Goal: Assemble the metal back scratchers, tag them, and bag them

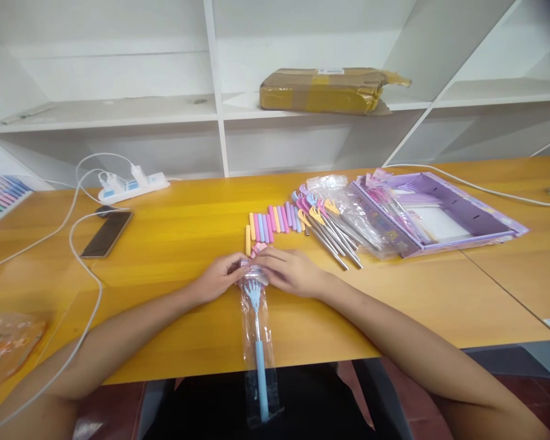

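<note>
A light blue back scratcher (261, 373) lies inside a clear plastic bag (247, 324), its hand-shaped end toward the far side and its handle reaching past the table's front edge. My left hand (222, 275) pinches the bag's top from the left. From the right, my right hand (288, 269) grips the same top end, fingers closed over it. A pink printed header (258, 248) pokes out just beyond my fingers. Behind my hands is a row of pastel handle tubes (275, 221). To their right lies a pile of metal scratcher rods (332, 232) with coloured hand-shaped ends.
A purple box (467, 214) stands at the right with packaged pieces inside and clear bags (371, 229) beside it. At left are a phone (107, 234), a power strip (135, 187) and a loose white cable (98, 293). A taped carton (323, 91) sits on the shelf.
</note>
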`<state>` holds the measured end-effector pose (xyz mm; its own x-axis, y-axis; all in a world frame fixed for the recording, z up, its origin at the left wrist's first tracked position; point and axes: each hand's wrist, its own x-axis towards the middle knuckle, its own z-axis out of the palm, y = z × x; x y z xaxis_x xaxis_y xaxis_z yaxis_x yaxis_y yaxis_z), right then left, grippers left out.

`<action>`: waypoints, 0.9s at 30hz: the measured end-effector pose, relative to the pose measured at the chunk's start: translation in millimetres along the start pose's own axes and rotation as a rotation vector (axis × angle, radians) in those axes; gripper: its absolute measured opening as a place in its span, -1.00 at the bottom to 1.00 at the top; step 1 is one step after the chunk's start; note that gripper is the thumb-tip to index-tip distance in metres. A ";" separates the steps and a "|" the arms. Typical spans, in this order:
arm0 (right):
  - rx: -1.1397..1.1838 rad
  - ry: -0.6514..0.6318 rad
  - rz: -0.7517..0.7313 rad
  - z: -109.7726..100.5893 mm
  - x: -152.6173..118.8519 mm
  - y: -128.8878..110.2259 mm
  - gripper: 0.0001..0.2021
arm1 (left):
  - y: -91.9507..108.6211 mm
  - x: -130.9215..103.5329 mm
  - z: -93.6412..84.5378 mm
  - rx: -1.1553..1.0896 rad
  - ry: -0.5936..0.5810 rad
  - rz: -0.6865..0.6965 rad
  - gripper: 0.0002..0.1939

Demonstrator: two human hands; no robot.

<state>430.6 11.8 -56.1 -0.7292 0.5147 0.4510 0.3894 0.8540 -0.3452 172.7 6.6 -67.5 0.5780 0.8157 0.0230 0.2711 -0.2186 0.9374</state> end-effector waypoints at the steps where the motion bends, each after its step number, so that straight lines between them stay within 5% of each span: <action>1: 0.036 0.008 0.036 2.2 0.1 -0.7 -0.70 | -0.1 0.4 0.4 0.022 0.013 -0.001 -0.68; 6: 0.230 0.000 0.281 14.8 3.1 -5.2 -0.67 | -0.7 0.1 2.1 0.121 0.040 -0.012 -0.70; 16: 0.521 -0.064 0.248 9.8 2.4 -2.9 -0.63 | -2.2 -2.7 1.9 -0.060 -0.024 -0.024 -0.74; 21: 0.759 -0.024 0.334 9.7 1.3 -5.6 -0.58 | 2.5 -2.0 0.7 -0.320 -0.102 -0.069 -0.32; 27: 1.180 -0.190 0.551 10.6 3.2 -3.6 -0.33 | -2.3 4.5 -2.1 -0.624 0.083 -0.141 -0.38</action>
<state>420.9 9.6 -62.1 -0.7388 0.6705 -0.0678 0.0077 -0.0922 -0.9957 173.0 11.9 -68.9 0.5015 0.8578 -0.1121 -0.1729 0.2264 0.9586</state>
